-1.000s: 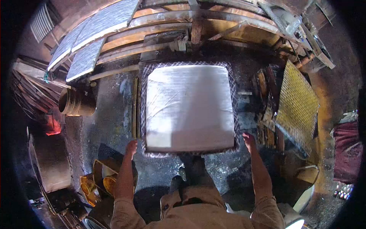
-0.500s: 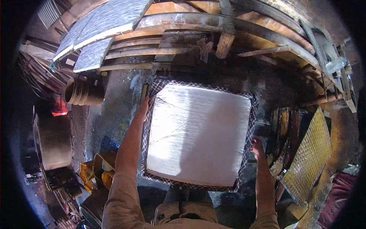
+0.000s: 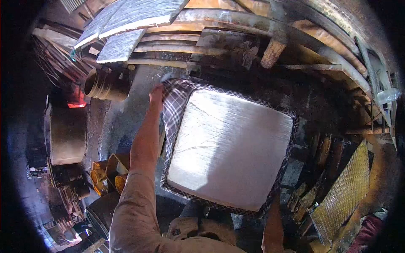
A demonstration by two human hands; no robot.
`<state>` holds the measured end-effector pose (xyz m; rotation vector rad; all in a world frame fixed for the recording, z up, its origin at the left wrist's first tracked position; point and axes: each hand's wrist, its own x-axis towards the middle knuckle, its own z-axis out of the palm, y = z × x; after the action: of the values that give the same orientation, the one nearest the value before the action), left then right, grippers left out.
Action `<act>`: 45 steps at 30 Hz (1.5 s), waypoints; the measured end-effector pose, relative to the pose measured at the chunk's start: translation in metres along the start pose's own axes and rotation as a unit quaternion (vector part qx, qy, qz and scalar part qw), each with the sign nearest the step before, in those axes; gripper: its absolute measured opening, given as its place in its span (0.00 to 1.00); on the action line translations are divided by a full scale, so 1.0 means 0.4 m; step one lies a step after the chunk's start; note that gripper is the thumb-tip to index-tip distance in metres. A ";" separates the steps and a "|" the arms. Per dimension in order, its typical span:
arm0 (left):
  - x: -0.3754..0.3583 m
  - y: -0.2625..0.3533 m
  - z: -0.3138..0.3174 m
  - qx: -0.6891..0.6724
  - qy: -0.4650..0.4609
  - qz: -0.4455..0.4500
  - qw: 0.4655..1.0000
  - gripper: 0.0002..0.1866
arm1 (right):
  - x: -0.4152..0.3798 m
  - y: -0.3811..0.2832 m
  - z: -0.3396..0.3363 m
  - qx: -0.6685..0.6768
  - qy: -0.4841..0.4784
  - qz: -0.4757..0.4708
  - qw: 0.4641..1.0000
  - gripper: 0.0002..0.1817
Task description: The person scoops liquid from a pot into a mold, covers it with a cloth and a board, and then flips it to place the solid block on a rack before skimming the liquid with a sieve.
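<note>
A square white slab (image 3: 236,147), padded-looking with faint ridges, lies face up in front of my body. Dark checked cloth (image 3: 176,98) shows all around its edges and spreads widest at the top left. My left hand (image 3: 156,93) is closed on the outer edge of this cloth, beyond the slab's top left corner. My right arm reaches to the slab's lower right corner. There my right hand (image 3: 275,198) is in dark shadow beside the cloth edge, and its fingers do not show.
Grey padded sheets (image 3: 139,17) lie on a wooden rack (image 3: 219,17) at the back. To the left are a ribbed round container (image 3: 105,86) and yellow parts (image 3: 110,173). A yellow textured panel (image 3: 344,192) leans at right, near wood pieces. A plastic bottle (image 3: 388,96) sits far right.
My left hand has moved up and pulled the cloth outward at the top left corner. My right hand has moved down to the lower right corner. The view has shifted and turned slightly.
</note>
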<state>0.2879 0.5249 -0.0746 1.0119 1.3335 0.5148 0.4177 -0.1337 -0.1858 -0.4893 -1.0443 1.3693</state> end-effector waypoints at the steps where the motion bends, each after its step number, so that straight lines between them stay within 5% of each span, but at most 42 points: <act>1: -0.009 -0.035 -0.031 0.112 -0.050 0.002 0.992 0.19 | -0.028 0.038 0.049 0.006 0.086 0.039 0.996 0.14; 2: -0.022 -0.115 -0.086 0.223 -0.098 0.002 0.970 0.20 | -0.045 0.071 0.100 0.003 0.226 0.112 0.968 0.14; 3: -0.038 -0.202 -0.138 0.272 -0.098 -0.054 0.956 0.27 | -0.078 0.121 0.174 -0.001 0.488 0.237 0.840 0.14; 5: -0.070 -0.452 -0.313 0.150 -0.217 -0.191 0.945 0.38 | -0.096 0.171 0.248 -0.060 0.682 0.367 0.630 0.13; 8: -0.387 -0.374 -0.323 0.194 -0.044 -0.270 0.942 0.36 | -0.103 0.187 0.267 -0.147 0.716 0.425 0.535 0.13; 9: -0.412 -0.395 -0.356 0.191 -0.044 -0.269 0.943 0.36 | -0.107 0.191 0.268 -0.169 0.716 0.436 0.519 0.13; 11: -0.424 -0.451 -0.445 0.277 -0.090 -0.115 0.950 0.30 | -0.112 0.185 0.262 -0.213 0.709 0.448 0.502 0.13; 12: -0.370 -0.481 -0.480 0.304 -0.058 -0.184 0.933 0.27 | -0.117 0.180 0.259 -0.235 0.705 0.448 0.498 0.13; 14: -0.420 -0.412 -0.468 0.256 -0.066 -0.142 0.954 0.25 | -0.158 0.171 0.263 -0.286 0.697 0.428 0.499 0.13; 16: -0.421 -0.370 -0.481 0.206 -0.074 -0.099 0.971 0.24 | -0.097 0.070 0.318 -0.201 0.813 0.286 0.467 0.14; 17: -0.400 -0.365 -0.507 0.101 -0.015 -0.065 0.993 0.21 | 0.054 -0.060 0.376 -0.118 0.892 0.144 0.412 0.15; 18: -0.382 -0.368 -0.531 -0.006 0.044 -0.028 0.999 0.19 | 0.046 -0.080 0.394 -0.100 0.911 0.103 0.387 0.15; 21: -0.336 -0.528 -0.615 0.103 0.019 0.089 0.990 0.15 | -0.048 -0.058 0.430 -0.163 0.921 0.130 0.330 0.14; 22: -0.412 -0.490 -0.585 0.210 -0.005 0.071 0.975 0.17 | -0.083 -0.039 0.438 -0.209 0.921 0.150 0.291 0.14; 24: -0.475 -0.503 -0.555 0.172 -0.115 0.051 0.977 0.19 | -0.087 -0.011 0.437 -0.328 0.899 0.185 0.222 0.13; 25: -0.433 -0.632 -0.592 0.165 -0.177 0.084 0.967 0.21 | -0.055 -0.003 0.430 -0.382 0.877 0.191 0.220 0.13; 26: -0.555 -0.481 -0.529 0.130 -0.181 -0.038 0.974 0.24 | -0.016 0.001 0.398 -0.426 0.853 0.172 0.248 0.13; 27: -0.519 -0.594 -0.543 0.163 -0.211 0.027 0.963 0.27 | 0.038 0.005 0.353 -0.448 0.824 0.139 0.317 0.13; 29: -0.623 -0.454 -0.509 0.215 -0.178 0.135 0.951 0.29 | 0.221 0.021 0.241 -0.441 0.742 0.061 0.501 0.12; 31: -0.490 -0.698 -0.549 0.303 -0.162 0.074 0.936 0.28 | 0.487 0.040 0.151 -0.378 0.601 -0.001 0.705 0.12; 33: -0.540 -0.604 -0.552 0.261 -0.195 0.053 0.944 0.27 | 0.883 0.041 0.236 -0.342 0.544 0.069 0.763 0.10; 34: -0.548 -0.555 -0.546 0.226 -0.226 0.034 0.947 0.27 | 1.019 0.091 0.261 -0.241 0.515 0.016 0.823 0.10; 38: -0.480 -0.703 -0.576 0.259 -0.266 0.134 0.919 0.27 | 1.333 0.386 0.319 -0.088 0.478 0.226 0.844 0.09; 40: -0.452 -0.759 -0.620 0.051 -0.328 -0.037 0.943 0.28 | 1.352 0.578 0.274 0.019 0.411 0.253 0.876 0.10; 41: -0.455 -0.694 -0.676 0.135 -0.270 0.026 0.953 0.27 | 1.308 0.715 0.222 0.086 0.348 0.255 0.898 0.10; 42: -0.461 -0.622 -0.757 0.217 -0.208 0.086 0.950 0.26 | 1.263 0.843 0.187 -0.085 0.410 0.345 0.840 0.07; 43: -0.429 -0.713 -0.833 0.118 -0.163 0.024 0.979 0.25 | 1.259 0.937 0.175 -0.251 0.455 0.420 0.744 0.05; 44: -0.434 -0.758 -0.937 0.117 -0.105 -0.022 0.987 0.23 | 1.394 0.808 0.309 -0.185 0.544 0.410 0.709 0.07; 45: -0.440 -0.796 -1.042 0.110 -0.044 -0.069 0.991 0.21 | 1.408 0.848 0.290 -0.186 0.545 0.408 0.708 0.07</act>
<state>-0.2189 0.3489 -0.2108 1.0996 1.3898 0.2196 0.0632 0.4306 -0.2259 -1.9624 -0.0139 1.2008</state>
